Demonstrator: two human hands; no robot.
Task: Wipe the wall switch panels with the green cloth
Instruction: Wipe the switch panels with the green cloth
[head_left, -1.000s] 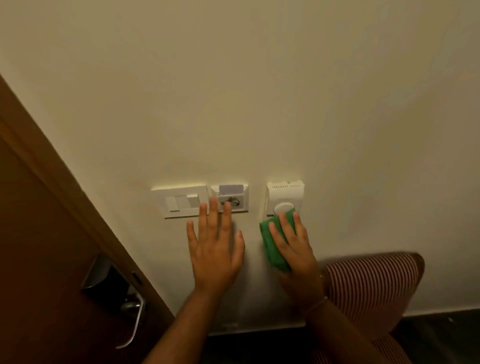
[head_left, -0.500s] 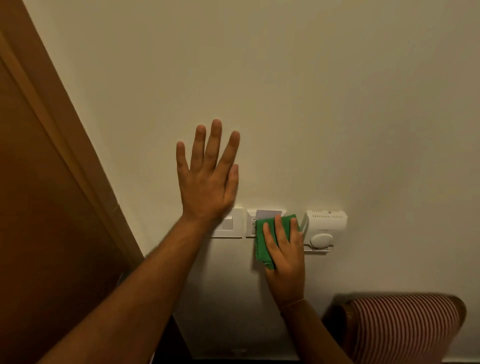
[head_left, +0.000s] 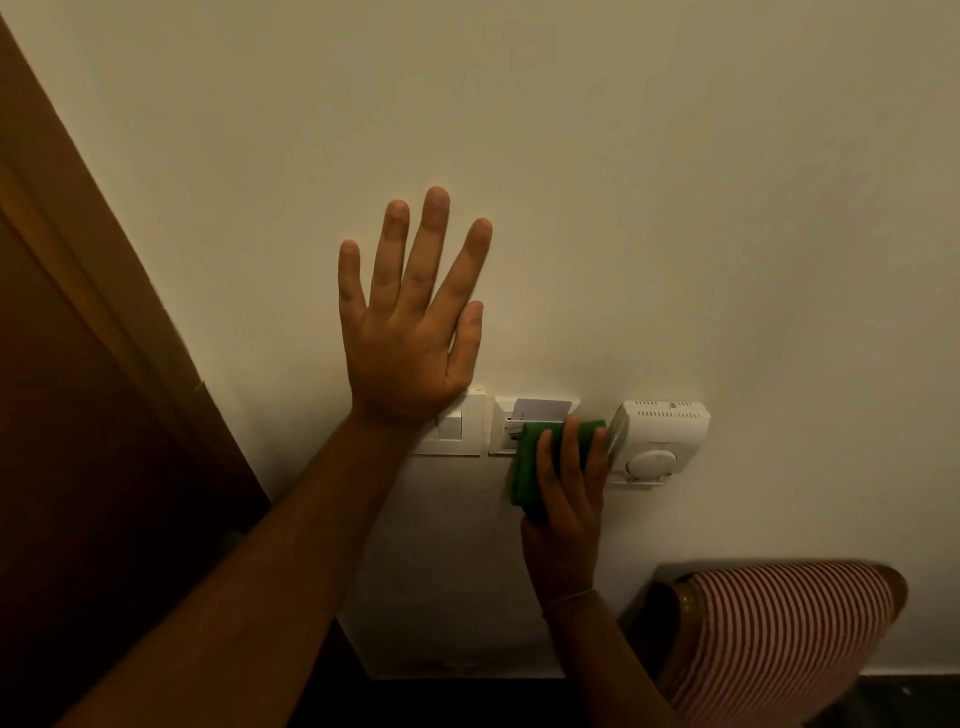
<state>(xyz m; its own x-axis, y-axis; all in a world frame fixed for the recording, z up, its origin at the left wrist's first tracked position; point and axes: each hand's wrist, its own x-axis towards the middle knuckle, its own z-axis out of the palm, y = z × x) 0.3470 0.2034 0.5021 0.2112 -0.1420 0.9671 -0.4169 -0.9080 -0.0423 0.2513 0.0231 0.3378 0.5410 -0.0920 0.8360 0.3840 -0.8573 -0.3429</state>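
Right hand (head_left: 566, 499) on folded green cloth (head_left: 524, 467)

Above the panels the wall (head_left: 675, 208) is bare and wide open to my right. My left hand (head_left: 410, 332) lies flat on it, its wrist covering the left part of the switch plate (head_left: 462, 426). My right hand (head_left: 569, 499) presses the green cloth (head_left: 527, 467) over the card-holder panel (head_left: 535, 415), squeezed against the thermostat box (head_left: 660, 436), which juts out just beside it. The brown door frame (head_left: 104, 291) closes off the left; a striped chair back (head_left: 779, 634) blocks the lower right.
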